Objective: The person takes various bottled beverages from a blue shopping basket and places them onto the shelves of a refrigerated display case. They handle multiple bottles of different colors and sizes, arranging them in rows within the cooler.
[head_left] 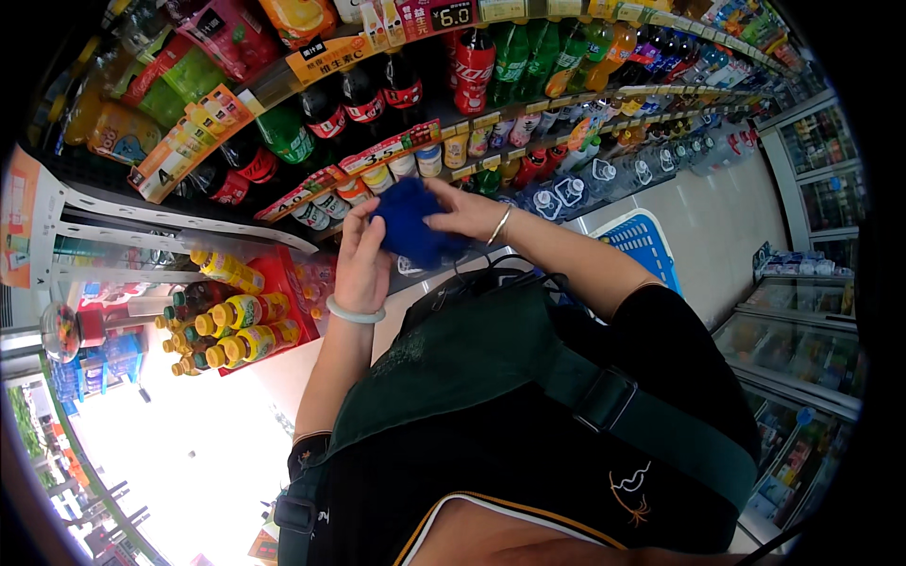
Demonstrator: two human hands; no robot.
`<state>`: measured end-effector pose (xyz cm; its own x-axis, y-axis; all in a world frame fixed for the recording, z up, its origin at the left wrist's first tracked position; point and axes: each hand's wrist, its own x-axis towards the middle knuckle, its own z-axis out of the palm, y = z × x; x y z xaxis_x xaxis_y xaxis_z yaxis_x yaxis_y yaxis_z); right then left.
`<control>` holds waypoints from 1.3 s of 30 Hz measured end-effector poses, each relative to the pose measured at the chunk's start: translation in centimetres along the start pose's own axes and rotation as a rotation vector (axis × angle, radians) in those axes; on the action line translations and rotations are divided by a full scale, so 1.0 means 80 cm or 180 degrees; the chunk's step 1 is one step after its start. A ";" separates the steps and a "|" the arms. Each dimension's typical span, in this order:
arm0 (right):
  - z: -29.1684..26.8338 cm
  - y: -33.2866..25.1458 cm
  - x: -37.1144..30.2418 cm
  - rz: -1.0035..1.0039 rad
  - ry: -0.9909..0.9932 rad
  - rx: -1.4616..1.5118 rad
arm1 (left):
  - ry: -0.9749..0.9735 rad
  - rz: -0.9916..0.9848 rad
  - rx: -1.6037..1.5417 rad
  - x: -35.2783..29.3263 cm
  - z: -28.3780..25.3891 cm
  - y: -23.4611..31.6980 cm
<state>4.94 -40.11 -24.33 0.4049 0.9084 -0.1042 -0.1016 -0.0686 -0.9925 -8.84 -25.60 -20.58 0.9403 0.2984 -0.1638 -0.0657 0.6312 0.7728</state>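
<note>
A dark blue crumpled cloth [417, 224] is held up between my two hands in front of the drink shelves. My left hand [361, 257] grips its left side, the thumb and fingertips closed at its edge; a pale bangle circles that wrist. From the right, my right hand [469, 213] has its fingers closed on the upper right of the cloth, and a thin metal bangle sits on that wrist. Some fingers are hidden behind the cloth. Just beyond it stand small capped bottles [404, 164] on a lower shelf.
Shelves of soda bottles [474, 71] curve across the far side, with large water bottles [604, 179] at floor level. A blue basket [634, 241] stands at the right. Yellow-labelled bottles [247, 311] are stacked by a red display at the left. Glass-fronted coolers [797, 325] line the right.
</note>
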 end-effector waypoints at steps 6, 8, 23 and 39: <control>-0.100 -0.025 0.052 -0.0757 0.2852 -0.1416 | 0.0325 -0.0283 0.0907 -0.006 -0.044 -0.002; -0.129 -0.030 0.087 -0.1188 0.2810 -0.2229 | 0.0248 -0.0572 0.0884 -0.013 -0.063 -0.014; -0.252 0.048 0.325 0.1557 0.1026 -0.4341 | 0.0826 -0.1061 0.0568 -0.072 -0.105 -0.064; -0.184 -0.025 0.244 0.2018 -0.0340 -0.4719 | 0.0588 -0.0713 0.0749 -0.024 -0.085 -0.043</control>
<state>26.40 -28.30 -25.32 0.5734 0.5990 -0.5589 0.7285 -0.6849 0.0135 -12.66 -23.48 -27.09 0.8452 0.3092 -0.4359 0.2335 0.5200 0.8216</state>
